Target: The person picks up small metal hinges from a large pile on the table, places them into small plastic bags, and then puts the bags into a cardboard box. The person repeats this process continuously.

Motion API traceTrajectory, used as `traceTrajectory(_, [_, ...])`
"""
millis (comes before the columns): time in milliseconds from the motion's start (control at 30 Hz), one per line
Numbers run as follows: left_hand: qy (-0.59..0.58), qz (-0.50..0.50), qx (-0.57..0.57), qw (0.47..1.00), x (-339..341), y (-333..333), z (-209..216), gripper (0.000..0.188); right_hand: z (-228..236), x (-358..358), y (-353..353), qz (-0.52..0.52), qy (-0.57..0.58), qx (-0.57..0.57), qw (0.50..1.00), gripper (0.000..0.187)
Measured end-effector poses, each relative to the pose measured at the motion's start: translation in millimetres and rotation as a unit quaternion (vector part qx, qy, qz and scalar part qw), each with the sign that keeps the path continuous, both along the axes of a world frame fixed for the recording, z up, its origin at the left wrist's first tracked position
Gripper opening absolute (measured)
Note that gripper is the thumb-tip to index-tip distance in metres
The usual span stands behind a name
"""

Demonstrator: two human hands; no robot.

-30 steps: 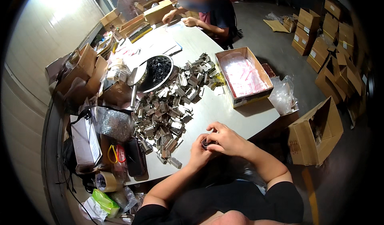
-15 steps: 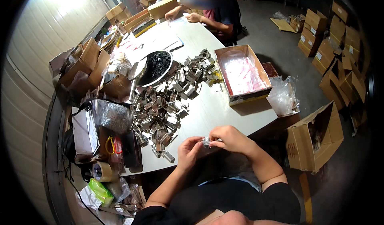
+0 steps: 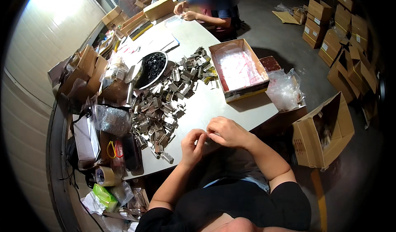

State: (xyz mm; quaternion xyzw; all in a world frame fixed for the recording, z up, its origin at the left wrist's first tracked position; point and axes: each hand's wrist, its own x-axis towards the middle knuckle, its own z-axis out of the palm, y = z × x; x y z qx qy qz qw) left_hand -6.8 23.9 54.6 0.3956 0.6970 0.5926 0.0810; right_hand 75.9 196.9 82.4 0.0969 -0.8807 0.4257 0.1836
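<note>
My left hand (image 3: 192, 146) and my right hand (image 3: 226, 131) meet at the table's front edge, both closed in a pinch. Their fingertips almost touch, and fingers cover most of whatever lies between them. A heap of small silvery metal pieces (image 3: 154, 118), some box-shaped, spreads over the table to the left of my hands. Behind the heap, a round metal bowl (image 3: 166, 68) holds small black parts (image 3: 152, 70). An open cardboard box (image 3: 264, 83) with thin clear and pink plastic bags (image 3: 239, 69) stands beyond my right hand.
The white table (image 3: 204, 108) runs away from me. Across it, another person's hands (image 3: 185, 12) work at the far end. Cartons and a tape roll (image 3: 105, 176) crowd the left side. An open carton (image 3: 307, 143) stands on the floor at right, with stacked boxes (image 3: 317, 21) farther back.
Both hands have moved slightly up and left in the picture, as has the whole scene. The small shiny piece that showed between my fingers is now mostly hidden.
</note>
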Motion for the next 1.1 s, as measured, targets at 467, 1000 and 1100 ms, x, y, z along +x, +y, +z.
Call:
traceTrajectory(467, [0.07,0.007,-0.028,0.997,-2.0,-17.0,0.6,0.014,10.7,93.7,36.5,-0.208,0.063,-0.012,0.976,0.013])
traceTrajectory(1000, [0.271,0.197,-0.374,0.865,-70.2,-83.0,-36.2,0.075,-36.9,246.0,152.8,-0.697,-0.053,0.02,0.715,0.014])
traceTrajectory(1100, [0.27,0.209,-0.414,0.844,-63.7,-43.1,-26.5,0.069,-45.9,210.6,143.8,-0.659,0.043,0.127,0.74,0.01])
